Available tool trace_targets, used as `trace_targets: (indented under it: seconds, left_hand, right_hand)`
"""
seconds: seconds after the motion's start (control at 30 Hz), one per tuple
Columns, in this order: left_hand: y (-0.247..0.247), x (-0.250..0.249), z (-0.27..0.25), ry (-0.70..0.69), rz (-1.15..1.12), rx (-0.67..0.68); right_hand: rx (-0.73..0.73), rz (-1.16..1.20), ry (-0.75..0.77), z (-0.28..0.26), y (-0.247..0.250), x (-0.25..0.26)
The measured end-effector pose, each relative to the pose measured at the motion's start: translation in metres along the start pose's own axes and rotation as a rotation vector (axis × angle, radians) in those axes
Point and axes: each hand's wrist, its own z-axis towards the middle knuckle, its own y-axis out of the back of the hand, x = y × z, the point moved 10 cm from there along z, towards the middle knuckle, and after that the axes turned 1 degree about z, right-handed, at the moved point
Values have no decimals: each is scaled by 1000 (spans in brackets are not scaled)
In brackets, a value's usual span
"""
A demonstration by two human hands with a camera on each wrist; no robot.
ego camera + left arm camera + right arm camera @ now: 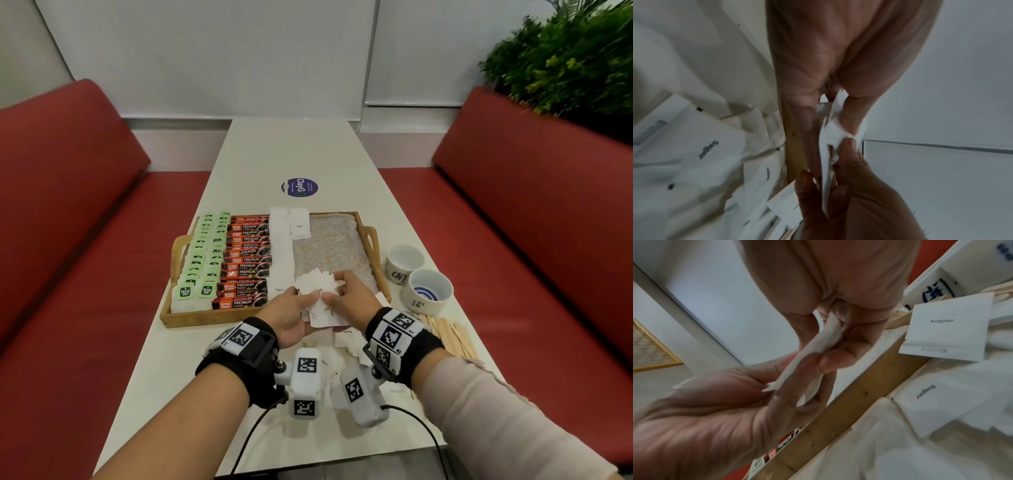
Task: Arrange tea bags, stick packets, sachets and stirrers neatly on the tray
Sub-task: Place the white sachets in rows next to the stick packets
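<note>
Loose sachets (346, 353) and stirrers (452, 337) are still lying on the table (298, 147) nearest the person, while both hands, left (291, 315) and right (349, 294), are pinching a sachet bundle (317, 286) over the tray (373, 253), where tea bags (200, 260), stick packets (245, 262) and one sachet column (281, 246) are sitting in rows beyond.

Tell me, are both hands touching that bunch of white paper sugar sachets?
Touching. The head view shows the left hand and right hand both pinching the bunch of white paper sugar sachets; both wrist views confirm it.
</note>
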Motion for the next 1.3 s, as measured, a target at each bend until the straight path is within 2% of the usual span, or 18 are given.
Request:
trace_targets:
  seconds: [0.23,0.33,0.53,0.7,0.77,0.9,1.0,1.17,1.3]
  left_hand:
    - [-6,2,-6,90,46,116]
    - [-12,3,-12,125,104,209]
    - [-25,-6,-22,138,-10,411]
    - [-31,-12,-32,116,-2,552]
    - [-27,-12,-30,114,9,517]
    - [-9,-12,-21,91,0,289]
    - [2,-14,-16,49,-7,171]
    - [23,-18,-11,25,3,57]
    - [21,-9,-14,76,90,79]
  right_hand:
    - [38,-27,67,2,3,14]
    - [94,-26,86,2,1,23]
    - [200,-45,119,2,-3,40]
    - [282,-79,131,0,-7,51]
    - [292,-107,144,-1,-9,54]
    - [280,-172,159,1,-11,57]
    - [211,-188,144,5,-7,55]
    - [27,-184,185,9,15,58]
    - [61,-149,220,10,12,68]
